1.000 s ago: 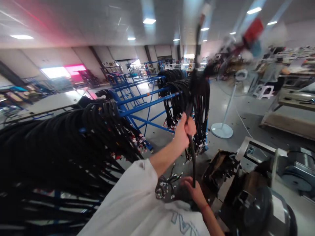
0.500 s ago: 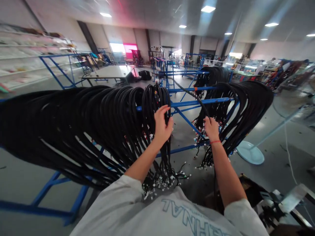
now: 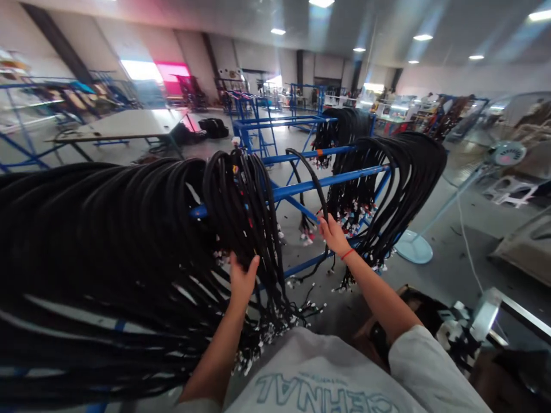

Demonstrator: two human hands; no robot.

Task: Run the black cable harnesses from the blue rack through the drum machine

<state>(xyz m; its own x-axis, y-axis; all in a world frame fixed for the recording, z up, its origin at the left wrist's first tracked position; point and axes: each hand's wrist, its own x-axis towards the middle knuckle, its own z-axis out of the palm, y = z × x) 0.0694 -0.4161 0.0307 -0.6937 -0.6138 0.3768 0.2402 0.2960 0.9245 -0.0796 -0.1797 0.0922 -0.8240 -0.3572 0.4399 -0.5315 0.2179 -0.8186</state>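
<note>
A single black wiring harness [image 3: 313, 175] hangs over the blue rail [image 3: 297, 187], and my right hand [image 3: 333, 234] is closed around its near side. My left hand [image 3: 243, 281] is lower, at the near face of a cluster of black wiring harnesses [image 3: 241, 201] draped on the rail. Its thumb stands apart from its index finger; the other fingers are partly hidden among the cables. Small white connectors [image 3: 275, 332] dangle from the lower ends. To the left, a thick row of similar harnesses [image 3: 107, 229] covers the rack.
More harnesses [image 3: 413, 172] hang at the rack's right end. Beyond them are a pedestal fan [image 3: 508, 154] with a round base and a white stool [image 3: 512, 190]. A pale table [image 3: 129, 123] stands at the back left. A metal-framed item [image 3: 486, 315] sits at the lower right.
The view has swung right. My left hand has moved down from the top of the harness cluster to its lower side. The single harness in my right hand now lies over the rail.
</note>
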